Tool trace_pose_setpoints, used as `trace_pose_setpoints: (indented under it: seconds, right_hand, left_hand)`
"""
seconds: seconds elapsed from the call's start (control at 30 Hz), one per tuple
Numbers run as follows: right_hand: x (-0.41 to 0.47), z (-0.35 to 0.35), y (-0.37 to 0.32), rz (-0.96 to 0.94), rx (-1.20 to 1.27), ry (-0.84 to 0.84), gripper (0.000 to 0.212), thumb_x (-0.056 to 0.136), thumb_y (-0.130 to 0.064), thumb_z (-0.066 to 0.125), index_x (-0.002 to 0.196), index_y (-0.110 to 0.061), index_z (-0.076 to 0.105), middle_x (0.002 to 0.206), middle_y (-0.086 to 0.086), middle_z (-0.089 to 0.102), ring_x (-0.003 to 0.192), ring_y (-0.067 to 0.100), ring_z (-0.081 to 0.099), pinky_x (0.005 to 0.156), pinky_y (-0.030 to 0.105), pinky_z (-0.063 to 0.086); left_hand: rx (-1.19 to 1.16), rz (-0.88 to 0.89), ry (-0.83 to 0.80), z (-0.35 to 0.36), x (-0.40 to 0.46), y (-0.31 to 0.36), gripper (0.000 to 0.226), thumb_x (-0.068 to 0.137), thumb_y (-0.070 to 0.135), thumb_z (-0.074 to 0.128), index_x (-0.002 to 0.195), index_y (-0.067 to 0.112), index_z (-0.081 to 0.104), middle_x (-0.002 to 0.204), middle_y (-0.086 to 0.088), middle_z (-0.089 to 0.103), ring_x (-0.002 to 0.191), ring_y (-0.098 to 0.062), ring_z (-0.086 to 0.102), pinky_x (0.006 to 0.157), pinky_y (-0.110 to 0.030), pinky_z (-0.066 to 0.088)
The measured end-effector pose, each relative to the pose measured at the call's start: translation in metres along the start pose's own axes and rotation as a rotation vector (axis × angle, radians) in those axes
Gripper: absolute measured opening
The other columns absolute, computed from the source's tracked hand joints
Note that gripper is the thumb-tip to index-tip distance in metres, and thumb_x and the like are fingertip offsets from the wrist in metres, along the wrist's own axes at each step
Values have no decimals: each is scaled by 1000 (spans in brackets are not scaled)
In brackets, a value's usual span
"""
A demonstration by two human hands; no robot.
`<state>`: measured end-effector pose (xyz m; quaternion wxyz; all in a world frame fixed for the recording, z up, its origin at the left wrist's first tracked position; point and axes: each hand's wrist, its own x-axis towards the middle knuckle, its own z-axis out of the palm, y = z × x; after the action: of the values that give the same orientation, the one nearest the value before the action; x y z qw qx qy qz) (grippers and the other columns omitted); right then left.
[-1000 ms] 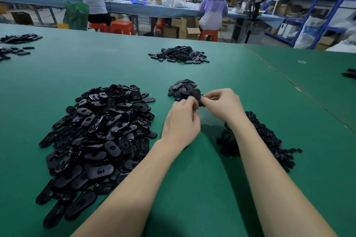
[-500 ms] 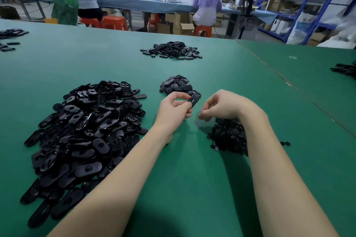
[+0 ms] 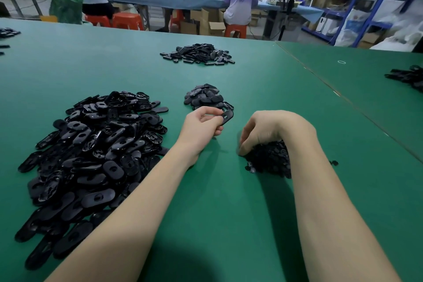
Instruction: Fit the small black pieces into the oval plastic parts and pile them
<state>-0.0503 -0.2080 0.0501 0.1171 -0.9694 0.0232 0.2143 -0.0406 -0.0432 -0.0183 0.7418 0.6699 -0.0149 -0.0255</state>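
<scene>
My left hand point(image 3: 201, 129) pinches one black oval plastic part point(image 3: 226, 117) just in front of a small heap of oval parts point(image 3: 206, 97). My right hand point(image 3: 265, 131) is curled down onto the near-right heap of small black pieces point(image 3: 269, 159), fingertips at its left edge; whether it holds a piece is hidden. A big heap of loose oval parts point(image 3: 96, 146) lies to the left on the green table point(image 3: 206, 201).
Another heap of oval parts point(image 3: 198, 54) lies farther back at the middle, more black parts point(image 3: 407, 76) at the right edge and at the far left point(image 3: 8, 32). A table seam point(image 3: 343, 96) runs diagonally on the right. People sit at a bench behind.
My hands have parted. The right hand dropped away from the oval part onto the heap of small pieces, while the left hand kept hold of the oval part.
</scene>
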Motion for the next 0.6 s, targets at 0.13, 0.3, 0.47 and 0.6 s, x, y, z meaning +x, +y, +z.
trace_pose_setpoints:
  seconds: [0.13, 0.3, 0.47, 0.6]
  right_hand:
    - [0, 0, 2, 6, 53, 16, 16, 62, -47, 91, 70, -42, 78, 66, -21, 71, 73, 7, 67, 64, 23, 50]
    - [1, -1, 2, -5, 67, 70, 15, 64, -44, 89, 74, -42, 78, 76, -17, 73, 77, 8, 67, 69, 25, 52]
    - [1, 0, 1, -9, 73, 58, 21, 59, -41, 91, 75, -44, 78, 65, -14, 69, 65, 7, 64, 67, 24, 52]
    - [2, 1, 0, 3, 102, 58, 14, 65, -32, 88, 74, -39, 80, 62, -14, 72, 53, -2, 66, 75, 24, 54]
  left_hand:
    - [-11, 2, 7, -1, 0, 1, 12, 92, 0, 61, 95, 11, 67, 76, 0, 67, 57, -3, 61, 58, -16, 51]
    - [-5, 0, 1, -1, -2, 1, 12, 92, 2, 62, 95, 11, 68, 77, 0, 68, 59, -4, 62, 59, -17, 51]
    - [-5, 8, 1, -2, -3, 2, 12, 93, 2, 61, 95, 12, 67, 77, -1, 68, 60, -6, 62, 59, -18, 51]
    - [-4, 15, -2, -2, -4, 2, 12, 93, 2, 61, 95, 12, 67, 78, -2, 67, 60, -6, 62, 59, -18, 51]
